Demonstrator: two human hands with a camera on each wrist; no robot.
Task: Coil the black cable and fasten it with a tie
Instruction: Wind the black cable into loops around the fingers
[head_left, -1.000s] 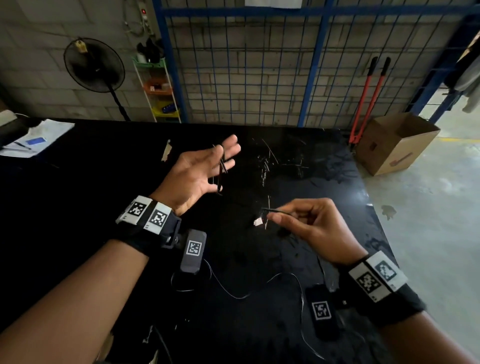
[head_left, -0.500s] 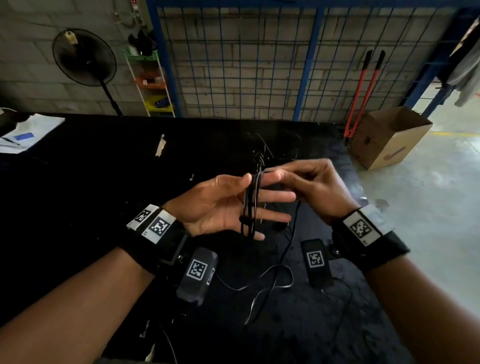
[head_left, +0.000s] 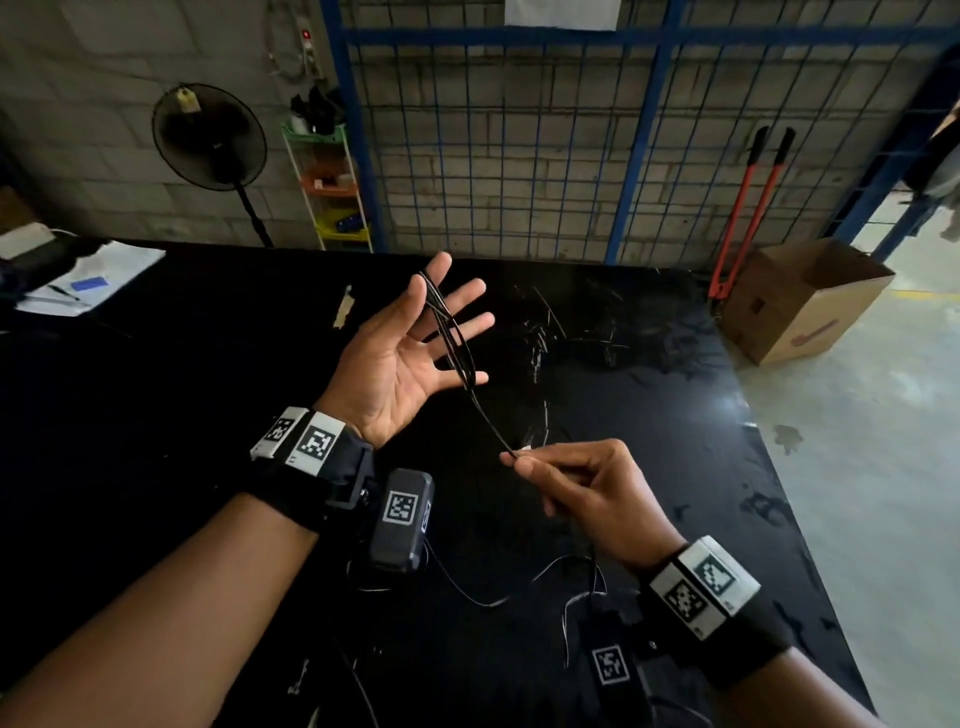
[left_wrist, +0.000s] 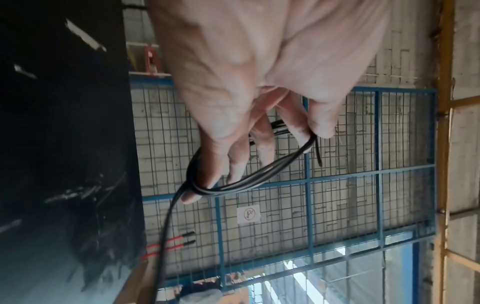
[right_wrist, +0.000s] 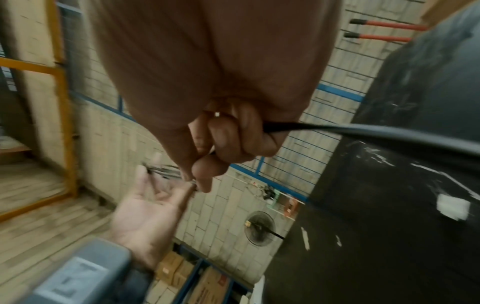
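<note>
The black cable is wound in several loops across my left hand, from the thumb side down to the little finger. In the left wrist view the thumb pinches the cable against the index finger, its short free end sticking out; the other fingers are spread straight. From the little finger a taut strand runs down to my right hand, which pinches it between thumb and forefinger. In the right wrist view the cable passes through my curled right hand. Slack cable lies on the black table. Several thin black strips lie scattered beyond the hands.
A small white scrap lies on the table by the right fingertips. Papers sit at the far left. Off the table's right edge stand a cardboard box and red-handled bolt cutters. A fan and blue mesh fence stand behind.
Half a second ago my right hand was up at the left fingers laying a loop. It has since drawn back toward me, pulling the strand taut. My left hand has lifted and spread.
</note>
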